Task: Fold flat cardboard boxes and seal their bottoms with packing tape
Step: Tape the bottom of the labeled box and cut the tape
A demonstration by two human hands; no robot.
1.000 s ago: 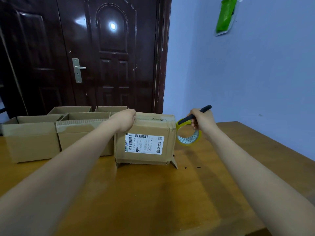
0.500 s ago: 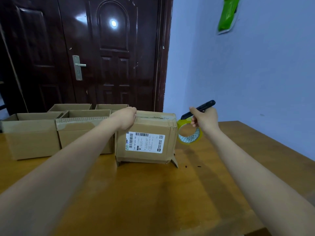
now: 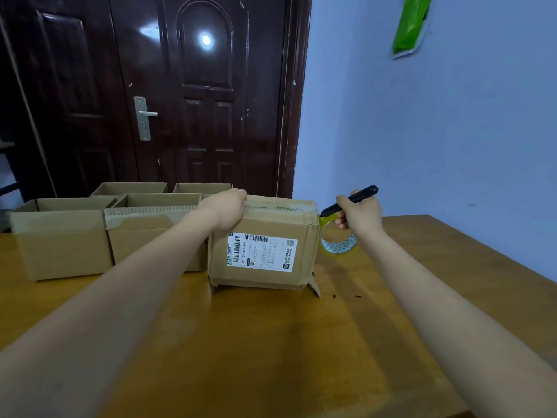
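the wooden table (image 3: pixel 271 342) is carrying everything, and i am standing at its near edge with both arms reaching away from me. the upturned cardboard box (image 3: pixel 265 245) is sitting in the middle of it, straight ahead and between my two hands, its taped seam running left to right across the top face. my left hand (image 3: pixel 226 211) is the nearer one to the work, curling over the box's top left edge and pressing it still. my right hand (image 3: pixel 360 214) is just off the box's right end, gripping a black cutter (image 3: pixel 349 200) with the tape roll (image 3: pixel 339 236) hanging from the same fingers, the cutter's tip pointing at the strip where it is leaving the box's right corner. i judge the coming cut is turning on that small gap beside the corner. four open boxes (image 3: pixel 63 236) are waiting to the left. on the white shipping label (image 3: pixel 262 251) i am reading "159-159-a03-190" beside barcodes and a qr code; the smaller print is too fine to read.
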